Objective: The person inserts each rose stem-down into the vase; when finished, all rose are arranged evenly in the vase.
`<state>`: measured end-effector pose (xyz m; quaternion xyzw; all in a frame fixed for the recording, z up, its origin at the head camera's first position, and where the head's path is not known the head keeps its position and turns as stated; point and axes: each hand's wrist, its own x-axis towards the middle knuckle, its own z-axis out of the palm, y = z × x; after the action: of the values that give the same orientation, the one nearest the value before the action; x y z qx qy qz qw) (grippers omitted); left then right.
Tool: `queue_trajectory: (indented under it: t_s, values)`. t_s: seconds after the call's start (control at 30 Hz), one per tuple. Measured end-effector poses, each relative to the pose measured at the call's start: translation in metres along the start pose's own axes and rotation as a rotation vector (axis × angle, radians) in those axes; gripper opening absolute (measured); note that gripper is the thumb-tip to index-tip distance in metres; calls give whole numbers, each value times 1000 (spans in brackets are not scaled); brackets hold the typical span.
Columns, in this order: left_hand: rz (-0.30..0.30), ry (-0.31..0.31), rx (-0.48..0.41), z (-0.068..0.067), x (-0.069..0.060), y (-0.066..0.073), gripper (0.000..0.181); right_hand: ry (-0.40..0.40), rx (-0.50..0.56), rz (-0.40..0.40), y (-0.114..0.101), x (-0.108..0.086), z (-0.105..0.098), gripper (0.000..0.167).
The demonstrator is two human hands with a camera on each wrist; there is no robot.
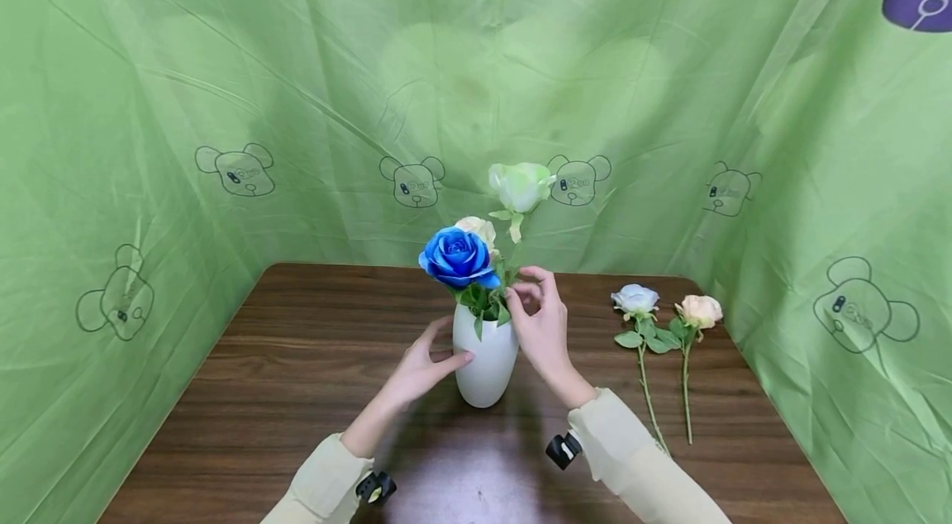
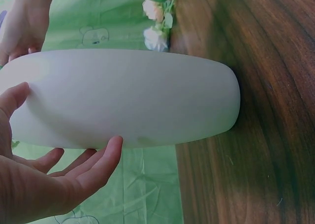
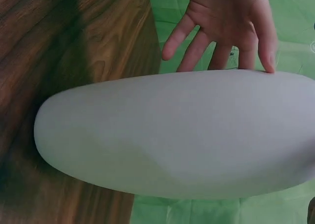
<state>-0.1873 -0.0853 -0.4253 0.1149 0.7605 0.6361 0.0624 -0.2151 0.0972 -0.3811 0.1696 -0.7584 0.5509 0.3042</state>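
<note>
A white vase (image 1: 487, 363) stands upright on the wooden table, holding a blue rose (image 1: 457, 257) with a cream rose (image 1: 477, 231) partly hidden behind it. My left hand (image 1: 420, 367) holds the vase from the left side. In the left wrist view its thumb (image 2: 17, 97) lies on the vase wall and the fingers reach along the side. At the vase mouth, my right hand (image 1: 545, 327) pinches the stem of a pale green rose (image 1: 521, 187), whose bloom stands above the others. The stem's lower end is hidden among leaves.
To the right on the table (image 1: 297, 334) lie a pale blue-white rose (image 1: 636, 299) and a peach rose (image 1: 701, 311), stems pointing toward me. Green printed cloth (image 1: 320, 94) hangs behind the table and along both sides.
</note>
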Motion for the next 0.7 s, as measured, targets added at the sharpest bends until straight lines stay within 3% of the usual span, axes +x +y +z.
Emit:
queue_trajectory:
  t_s: [0.13,0.2,0.33,0.43,0.57,0.7]
  values:
    - [2,9,5,1,-5,13,59,6,33,13,-16,7,-5,19]
    - [4,14,10,1,-6,14,59,8,65,32,-8,12,-6,18]
    - [7,13,4,1,-4,11,60,9,63,55,9,22,-6,21]
    - [17,14,-7,0,1,0,61,-6,47,80,14,30,-4,25]
    - [35,11,0,0,7,-17,63,-73,93,199,12,39,-2,34]
    - [33,10,15,0,9,-21,65,-166,119,361,7,44,-3,37]
